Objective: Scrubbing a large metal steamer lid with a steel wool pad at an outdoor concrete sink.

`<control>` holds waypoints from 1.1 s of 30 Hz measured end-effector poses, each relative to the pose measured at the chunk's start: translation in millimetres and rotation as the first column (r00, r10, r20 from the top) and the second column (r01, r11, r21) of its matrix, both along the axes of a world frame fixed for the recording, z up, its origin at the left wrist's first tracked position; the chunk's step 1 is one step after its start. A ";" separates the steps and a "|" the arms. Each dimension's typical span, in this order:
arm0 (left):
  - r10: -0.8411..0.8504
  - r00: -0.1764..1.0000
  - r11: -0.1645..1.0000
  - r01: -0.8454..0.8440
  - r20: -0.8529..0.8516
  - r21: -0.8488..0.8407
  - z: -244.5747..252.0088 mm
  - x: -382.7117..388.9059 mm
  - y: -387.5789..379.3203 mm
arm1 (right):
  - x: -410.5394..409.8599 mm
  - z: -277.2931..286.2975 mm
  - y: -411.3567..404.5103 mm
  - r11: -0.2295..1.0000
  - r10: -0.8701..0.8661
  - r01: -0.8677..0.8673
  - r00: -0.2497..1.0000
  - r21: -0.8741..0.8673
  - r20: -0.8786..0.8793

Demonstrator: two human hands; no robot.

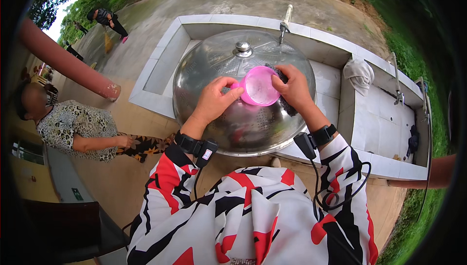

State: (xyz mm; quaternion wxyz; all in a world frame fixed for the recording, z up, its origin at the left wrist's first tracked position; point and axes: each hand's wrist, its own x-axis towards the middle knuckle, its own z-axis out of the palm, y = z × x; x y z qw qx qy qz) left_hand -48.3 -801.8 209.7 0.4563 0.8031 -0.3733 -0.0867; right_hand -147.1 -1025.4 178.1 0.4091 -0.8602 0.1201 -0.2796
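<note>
A pink plastic cup (258, 86) with a whitish inside is tilted so that its mouth faces me. My left hand (217, 97) pinches its handle between thumb and fingers. At the cup's right rim is my right hand (294, 87), thumb on the edge, fingers curled around a dark mesh scouring pad (289, 107). Part of the pad is hidden under that hand. Beneath both hands spreads a large domed metal lid (233, 130) with small perforations, a see-through upper section and a steel knob (243, 47).
The lid lies over a white-tiled sink (157, 53). A tap (284, 28) rises behind it. A grey cloth (359, 75) hangs on the divider, with another tap (398, 97) beyond. One person (80, 130) stands at left; another (109, 22) holds a broom farther off.
</note>
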 end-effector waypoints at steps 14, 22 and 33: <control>-0.029 0.993 0.982 0.050 0.114 -0.181 -16.5 -2.7 11.4 | -32.3 49.3 -2.9 0.963 0.200 -0.205 0.979 0.173 0.045; -0.011 0.964 0.997 0.031 0.266 -0.073 -12.9 -18.6 -0.8 | 11.8 36.2 40.2 0.643 0.201 -0.306 0.952 -0.702 -0.231; 0.046 0.885 0.994 0.008 0.463 -0.113 -8.2 -51.3 -24.0 | 16.3 18.4 28.1 0.682 0.546 -0.587 0.806 -0.436 -0.230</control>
